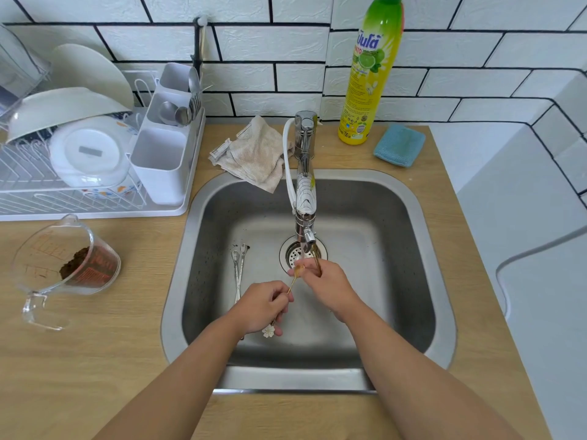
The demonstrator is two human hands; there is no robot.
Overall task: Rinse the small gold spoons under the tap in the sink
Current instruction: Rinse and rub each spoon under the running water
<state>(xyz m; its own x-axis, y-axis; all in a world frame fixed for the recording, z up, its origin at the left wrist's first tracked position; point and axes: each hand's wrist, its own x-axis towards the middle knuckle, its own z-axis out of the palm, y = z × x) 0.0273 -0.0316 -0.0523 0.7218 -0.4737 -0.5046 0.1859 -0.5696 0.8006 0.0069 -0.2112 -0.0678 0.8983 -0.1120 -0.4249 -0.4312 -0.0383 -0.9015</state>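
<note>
A small gold spoon [293, 282] with a white flower at its handle end is held over the steel sink [422, 236]. My left hand [262, 304] grips its handle. My right hand [320, 282] pinches the bowl end just under the tap's spout [306, 236], above the drain [290, 254]. More thin gold spoon handles stick up from my right hand's fingers by the spout. Two small silver-looking spoons [238, 268] lie side by side on the sink floor, left of the drain. Whether water runs is unclear.
A dish rack [95, 173] with bowls and a cutlery holder stands at the left. A glass measuring jug [63, 262] with brown grounds sits on the wooden counter. A beige cloth [254, 154], a yellow detergent bottle [370, 74] and a blue sponge [398, 144] lie behind the sink.
</note>
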